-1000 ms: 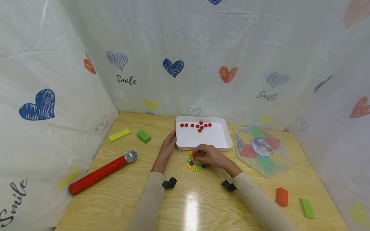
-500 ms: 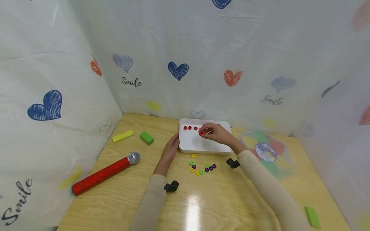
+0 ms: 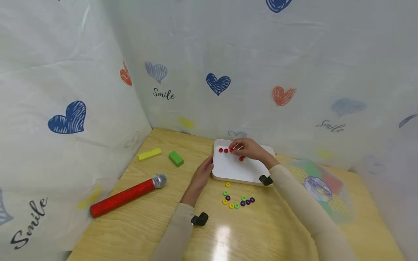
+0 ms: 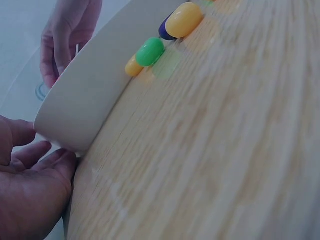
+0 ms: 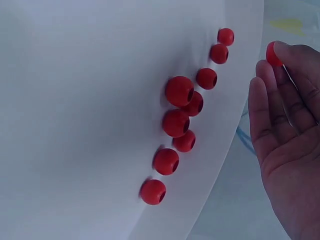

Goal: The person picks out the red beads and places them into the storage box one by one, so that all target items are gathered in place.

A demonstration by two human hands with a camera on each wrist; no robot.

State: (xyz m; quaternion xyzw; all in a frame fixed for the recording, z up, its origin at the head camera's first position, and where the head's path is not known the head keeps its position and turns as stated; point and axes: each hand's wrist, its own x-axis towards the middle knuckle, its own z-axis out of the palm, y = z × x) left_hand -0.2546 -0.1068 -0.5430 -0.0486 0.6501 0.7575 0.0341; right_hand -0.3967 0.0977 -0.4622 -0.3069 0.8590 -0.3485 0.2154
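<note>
A white tray (image 3: 228,177) lies on the wooden table with several red beads (image 3: 225,150) lined up near its far edge, seen close in the right wrist view (image 5: 177,107). My right hand (image 3: 237,147) hovers over that far edge and pinches one red bead (image 5: 272,52) at its fingertips. My left hand (image 3: 209,165) rests with relaxed fingers against the tray's left near corner (image 4: 75,125). Several yellow, green and purple beads (image 3: 236,200) lie loose on the table in front of the tray; a green one (image 4: 150,50) and a yellow one (image 4: 184,19) show beside the tray wall.
A red glitter microphone (image 3: 128,194) lies at the left. A yellow block (image 3: 149,154) and a green block (image 3: 176,158) sit behind it. A hexagonal board game (image 3: 321,188) lies at the right. Heart-printed curtains wall in the table.
My right hand has lifted a red bead from the loose cluster and carried it over the tray's far edge. The left hand stayed at the tray. The head view swung left.
</note>
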